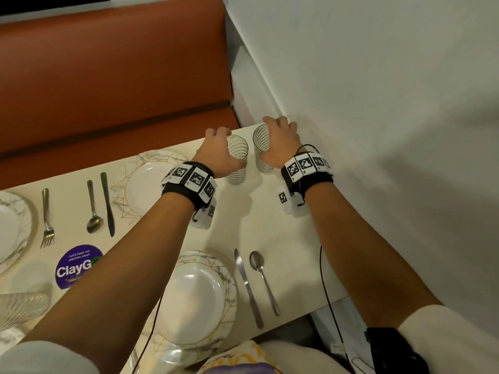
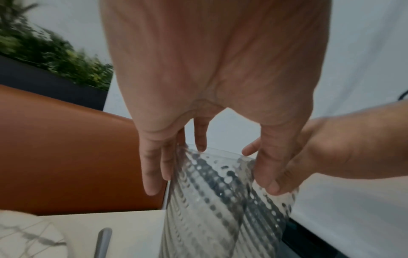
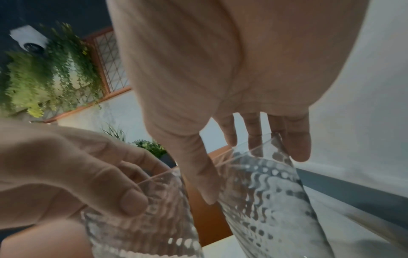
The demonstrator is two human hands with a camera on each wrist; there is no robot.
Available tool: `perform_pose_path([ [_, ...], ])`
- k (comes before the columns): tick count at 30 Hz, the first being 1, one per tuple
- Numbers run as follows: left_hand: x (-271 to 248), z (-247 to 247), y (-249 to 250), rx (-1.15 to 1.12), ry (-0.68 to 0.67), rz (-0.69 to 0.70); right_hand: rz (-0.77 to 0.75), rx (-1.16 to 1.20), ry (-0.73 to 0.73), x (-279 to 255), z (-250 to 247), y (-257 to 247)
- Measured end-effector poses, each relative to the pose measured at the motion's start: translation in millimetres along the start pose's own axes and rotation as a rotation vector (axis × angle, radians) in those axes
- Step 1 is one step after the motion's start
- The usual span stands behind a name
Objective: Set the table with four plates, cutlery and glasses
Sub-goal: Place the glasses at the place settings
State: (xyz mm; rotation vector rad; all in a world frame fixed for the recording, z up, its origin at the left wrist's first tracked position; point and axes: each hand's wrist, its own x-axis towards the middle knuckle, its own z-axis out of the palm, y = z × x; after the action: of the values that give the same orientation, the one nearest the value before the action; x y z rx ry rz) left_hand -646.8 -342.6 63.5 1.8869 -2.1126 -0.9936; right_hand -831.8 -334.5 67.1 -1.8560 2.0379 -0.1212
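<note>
Two ribbed clear glasses stand upright, side by side, at the table's far right corner. My left hand [image 1: 225, 149] grips the left glass [image 1: 239, 166], thumb on one side and fingers on the other; it is seen close up as the left glass [image 2: 209, 206]. My right hand [image 1: 272, 143] grips the right glass [image 1: 259, 147], also seen close up as the right glass [image 3: 271, 200]. Whether the glasses touch the table I cannot tell. Marbled white plates lie at the far side [image 1: 143, 187], the near side [image 1: 197, 295] and the left edge [image 1: 10, 228].
A fork [image 1: 47, 220], a spoon [image 1: 94, 209] and a knife [image 1: 108, 203] lie left of the far plate. Another knife [image 1: 248, 287] and spoon [image 1: 263, 279] lie right of the near plate. A purple sticker [image 1: 73, 265], another glass [image 1: 21, 306], an orange bench [image 1: 113, 76] and a white wall [image 1: 378, 103] are in view.
</note>
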Motion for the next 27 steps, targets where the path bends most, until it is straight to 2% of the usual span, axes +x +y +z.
perform_pose_path([
  [7,-63.2,-34.1,-59.3,-0.189,0.129,-0.074,-0.062,0.031,0.023,-47.8,-0.3,-55.9],
  [12,-114.5,-55.4,-116.2,-0.247,0.174,-0.143,-0.099,0.077,-0.018,-86.4,23.9,-102.7],
  [13,-138.8,-63.3,-139.3,-0.264,0.191,-0.166,-0.127,0.062,-0.031,-102.7,37.0,-125.5],
  [21,-186.3,-62.2,-203.5,-0.253,0.231,-0.275,-0.125,0.009,-0.115,-140.6,79.1,-161.1],
  [27,-208.5,-53.4,-229.6,-0.228,0.242,-0.34,-0.064,-0.005,-0.161,-158.8,97.1,-161.5],
])
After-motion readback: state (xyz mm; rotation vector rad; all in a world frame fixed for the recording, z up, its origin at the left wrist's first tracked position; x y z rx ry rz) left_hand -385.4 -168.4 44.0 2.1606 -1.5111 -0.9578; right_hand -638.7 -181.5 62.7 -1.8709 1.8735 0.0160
